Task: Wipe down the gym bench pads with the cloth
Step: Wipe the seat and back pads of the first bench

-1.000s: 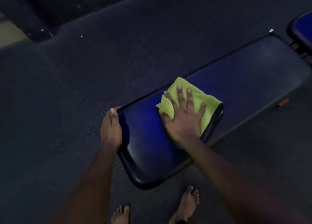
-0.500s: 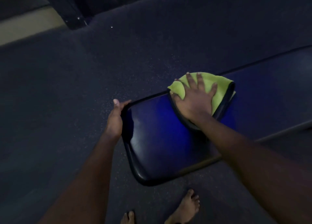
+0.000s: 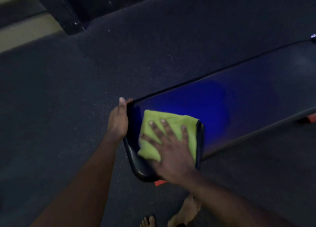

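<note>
Cloth (image 3: 172,124) lies under right grip (image 3: 171,151) on pad (image 3: 222,107).

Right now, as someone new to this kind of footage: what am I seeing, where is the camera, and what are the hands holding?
No machine here: a person works with bare hands, and the one camera sits on their head, looking down. The left hand grips the near end of the blue bench pad. The right hand presses flat, fingers spread, on a folded yellow-green cloth lying on that end. Around it is a dark speckled floor; bare feet show at the bottom.
</note>
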A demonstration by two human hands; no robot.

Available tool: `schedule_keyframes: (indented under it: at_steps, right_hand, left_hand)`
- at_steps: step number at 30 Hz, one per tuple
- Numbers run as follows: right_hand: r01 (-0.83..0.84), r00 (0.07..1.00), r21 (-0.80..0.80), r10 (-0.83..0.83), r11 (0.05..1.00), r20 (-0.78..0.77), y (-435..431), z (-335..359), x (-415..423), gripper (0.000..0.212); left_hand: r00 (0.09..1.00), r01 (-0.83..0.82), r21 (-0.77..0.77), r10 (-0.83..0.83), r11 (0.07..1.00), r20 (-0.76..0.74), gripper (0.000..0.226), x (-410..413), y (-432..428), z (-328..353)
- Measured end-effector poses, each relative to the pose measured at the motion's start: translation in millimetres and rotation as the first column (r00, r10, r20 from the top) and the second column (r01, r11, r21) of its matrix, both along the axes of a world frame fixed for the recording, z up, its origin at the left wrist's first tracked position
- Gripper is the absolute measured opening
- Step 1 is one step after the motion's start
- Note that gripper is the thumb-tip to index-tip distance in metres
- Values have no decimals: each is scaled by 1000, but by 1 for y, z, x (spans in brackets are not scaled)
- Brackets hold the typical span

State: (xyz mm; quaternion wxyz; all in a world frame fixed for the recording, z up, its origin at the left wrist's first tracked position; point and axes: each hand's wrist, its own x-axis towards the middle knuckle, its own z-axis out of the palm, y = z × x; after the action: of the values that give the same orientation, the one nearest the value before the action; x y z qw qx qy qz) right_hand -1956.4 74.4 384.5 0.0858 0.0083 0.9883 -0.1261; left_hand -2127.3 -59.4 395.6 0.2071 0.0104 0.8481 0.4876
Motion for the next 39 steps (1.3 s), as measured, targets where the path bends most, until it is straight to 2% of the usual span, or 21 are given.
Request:
schedule_keyframes:
  at_steps: [5,9,11,13,15,16,18,21,23,25,27,30,33,36,39]
  right_hand:
    - [303,953,61,-303,951,-10,89,-7,-59,69]
    - [582,813,8,-582,813,11,108,-8,-121,67]
    - [540,842,28,-540,841,-18,85,-7,-120,70]
    - [358,933,44,-355,933,-65,74,-5,-101,71]
    - [223,973,50,-219,973,-74,103,-6,-88,69]
    - [218,975,60,-214,974,-62,128,-7,-87,68]
    - [314,949,111,-311,943,-46,183,-12,-93,67]
    - [555,830,105,-558,825,1,253,-11,-100,66]
    - [651,758,63,-653,756,4,262,-8,-97,67]
    - [692,721,50,-693,720,15,228,-6,-88,70]
    - [656,754,68,-657,752,-2,161,-4,-67,74]
    - [479,878,18,-479,878,2,70,2,-24,84]
    - [449,893,10,-448,894,-43,92,-1,-10,80]
    - [604,797,73,-603,793,-43,159,-10,-1,71]
    - [801,599,-7,-800,599,-29,209,-12,6,68]
  left_hand:
    - [988,156,-119,-153,981,35,64,-8,19,6]
    - [979,204,-152,-198,967,49,64,-13,31,8]
    - [977,215,-177,-212,960,36,65,-14,36,7]
    - [974,225,-233,-227,946,17,68,-17,45,4]
    - [975,221,-304,-222,927,33,77,-19,59,3]
    - [974,224,-320,-218,921,55,78,-18,69,3]
    - [969,247,-320,-229,915,94,72,-16,93,6]
    - [947,320,-308,-298,896,117,65,-12,125,19]
    - [931,366,-322,-344,873,125,63,-10,138,25]
    - [922,387,-351,-366,853,126,62,-10,142,27]
    - [919,391,-387,-374,835,121,62,-12,145,26]
    - [928,362,-427,-365,829,76,61,-16,144,21]
    - [927,351,-425,-372,835,34,60,-10,142,16]
    - [920,382,-374,-385,845,70,65,-11,133,13]
    - [918,395,-332,-386,857,95,67,-14,127,13]
